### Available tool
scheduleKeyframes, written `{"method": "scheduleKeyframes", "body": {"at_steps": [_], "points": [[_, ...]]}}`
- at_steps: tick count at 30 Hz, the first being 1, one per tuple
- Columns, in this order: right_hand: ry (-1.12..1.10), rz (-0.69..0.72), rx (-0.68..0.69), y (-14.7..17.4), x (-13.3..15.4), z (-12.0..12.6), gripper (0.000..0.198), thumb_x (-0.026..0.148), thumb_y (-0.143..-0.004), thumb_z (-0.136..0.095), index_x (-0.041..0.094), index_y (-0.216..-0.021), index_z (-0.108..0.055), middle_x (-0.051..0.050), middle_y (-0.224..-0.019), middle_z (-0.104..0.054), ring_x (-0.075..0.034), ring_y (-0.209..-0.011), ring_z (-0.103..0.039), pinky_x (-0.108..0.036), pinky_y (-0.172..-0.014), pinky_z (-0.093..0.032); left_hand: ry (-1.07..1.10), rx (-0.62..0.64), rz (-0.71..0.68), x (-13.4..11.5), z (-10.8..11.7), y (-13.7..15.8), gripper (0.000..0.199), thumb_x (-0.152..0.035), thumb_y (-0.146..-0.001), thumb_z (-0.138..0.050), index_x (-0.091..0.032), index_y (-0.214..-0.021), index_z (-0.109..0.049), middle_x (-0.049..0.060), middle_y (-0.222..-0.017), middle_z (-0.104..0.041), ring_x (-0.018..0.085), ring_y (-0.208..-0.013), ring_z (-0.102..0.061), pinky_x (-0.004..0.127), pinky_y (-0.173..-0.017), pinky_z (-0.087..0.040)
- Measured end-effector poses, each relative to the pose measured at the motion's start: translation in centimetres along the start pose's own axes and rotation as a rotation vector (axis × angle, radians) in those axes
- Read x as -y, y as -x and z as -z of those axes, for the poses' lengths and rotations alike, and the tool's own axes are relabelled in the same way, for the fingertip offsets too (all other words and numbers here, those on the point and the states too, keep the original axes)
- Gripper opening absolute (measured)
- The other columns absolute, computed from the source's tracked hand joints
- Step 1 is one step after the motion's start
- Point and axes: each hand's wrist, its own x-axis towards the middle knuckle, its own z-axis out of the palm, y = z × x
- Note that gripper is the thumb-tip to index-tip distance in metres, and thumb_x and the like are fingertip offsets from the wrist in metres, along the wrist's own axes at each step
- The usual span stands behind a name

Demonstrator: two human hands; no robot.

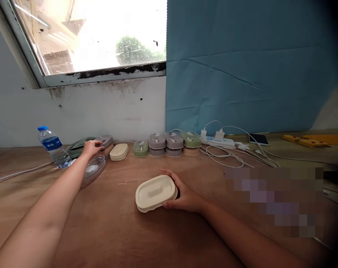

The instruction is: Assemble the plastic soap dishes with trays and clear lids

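Note:
My right hand (184, 195) grips the right end of a cream oval lunch box (155, 190), thumb on the near side and fingers on the far side. A recessed panel is in its upward face. Farther back on the left, my left hand (92, 148) has its fingers closed at the near left edge of a grey lunch box (106, 140). Under my left wrist lies a clear oval plastic container (95, 167) with something white inside. Another cream lunch box piece (119, 152) sits just right of the grey one.
Several green and grey lunch boxes (157, 143) line the wall, some stacked. A water bottle (54, 147) leans at left beside a dark green pouch (76, 145). A power strip (219, 141), white cables, a phone (258, 139) and yellow objects (305, 141) occupy the right.

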Motion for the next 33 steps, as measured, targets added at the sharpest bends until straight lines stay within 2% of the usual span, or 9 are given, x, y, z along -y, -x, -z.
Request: {"method": "scheduleKeyframes", "body": {"at_steps": [6, 15, 24, 33], "points": [[0.001, -0.007, -0.015, -0.1, -0.3, 0.0, 0.091, 0.033, -0.057, -0.075, 0.027, -0.13, -0.021, -0.007, -0.125, -0.038, -0.023, -0.112, -0.043, -0.034, -0.095, -0.034, -0.02, 0.033, 0.024, 1.1, -0.2, 0.2, 0.035, -0.033, -0.061, -0.064, -0.015, -0.092, -0.066, 0.008, -0.095, -0.067, 0.023, -0.091, -0.061, 0.028, -0.08, -0.045], [-0.018, -0.015, -0.017, 0.0, -0.2, 0.0, 0.092, 0.034, -0.056, -0.075, 0.025, -0.13, -0.021, -0.007, -0.125, -0.038, -0.023, -0.112, -0.042, -0.035, -0.096, -0.033, -0.014, 0.081, 0.012, 1.1, 0.1, 0.1, 0.034, -0.034, -0.06, -0.065, -0.018, -0.091, -0.067, 0.006, -0.096, -0.068, 0.023, -0.092, -0.061, 0.025, -0.08, -0.046], [-0.016, 0.0, -0.015, 0.0, -0.3, 0.0, 0.091, 0.033, -0.057, -0.075, 0.026, -0.13, -0.021, -0.007, -0.127, -0.037, -0.023, -0.113, -0.041, -0.035, -0.096, -0.032, -0.02, 0.117, -0.006, 1.2, 0.0, 0.0, 0.037, -0.031, -0.06, -0.065, -0.014, -0.094, -0.066, 0.01, -0.096, -0.067, 0.023, -0.089, -0.062, 0.027, -0.08, -0.046], [-0.022, 0.004, -0.008, 0.0, -0.1, 0.0, 0.089, 0.03, -0.058, -0.074, 0.025, -0.13, -0.021, -0.007, -0.127, -0.037, -0.022, -0.114, -0.041, -0.035, -0.097, -0.032, -0.023, 0.143, -0.032, 1.3, -0.2, -0.6, 0.034, -0.031, -0.058, -0.066, -0.019, -0.09, -0.068, 0.007, -0.094, -0.068, 0.024, -0.089, -0.062, 0.028, -0.081, -0.046]]}}
